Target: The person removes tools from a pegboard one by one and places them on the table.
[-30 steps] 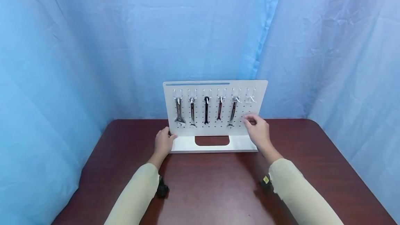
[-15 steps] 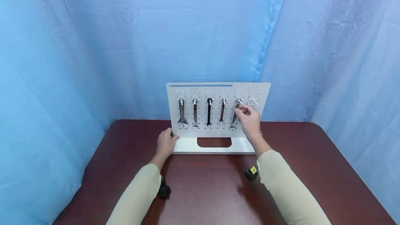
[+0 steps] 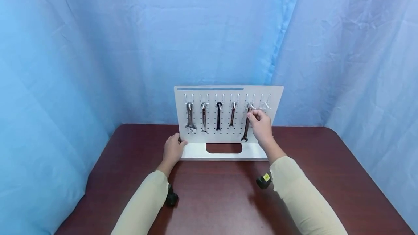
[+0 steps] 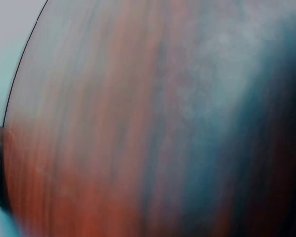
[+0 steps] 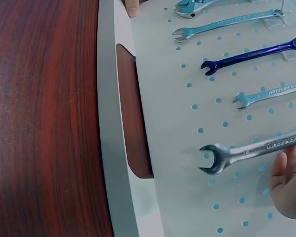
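A white pegboard stand (image 3: 228, 137) holds a row of wrenches on wire hooks. My right hand (image 3: 262, 123) pinches the shaft of the rightmost combination wrench (image 3: 246, 128) just below its ring end, which is at its hook. In the right wrist view, that silver wrench (image 5: 251, 149) has its open jaw toward the base, and my right thumb and fingers (image 5: 281, 173) are at its shaft. My left hand (image 3: 173, 149) grips the board's lower left edge, thumb in front. The left wrist view shows mostly blurred tabletop (image 4: 113, 123).
Left of the held wrench hang an adjustable wrench (image 3: 190, 119), a silver wrench (image 3: 204, 119), a dark wrench (image 3: 218, 117) and a shorter wrench (image 3: 232, 115). At the far right, a bare hook (image 3: 265, 105) sticks out. Blue curtains (image 3: 209, 39) surround the dark red table (image 3: 209, 191).
My right hand has moved left and up from the board's right side to the rightmost wrench. That wrench's lower end has swung slightly down and right. My left hand stays on the board's edge.
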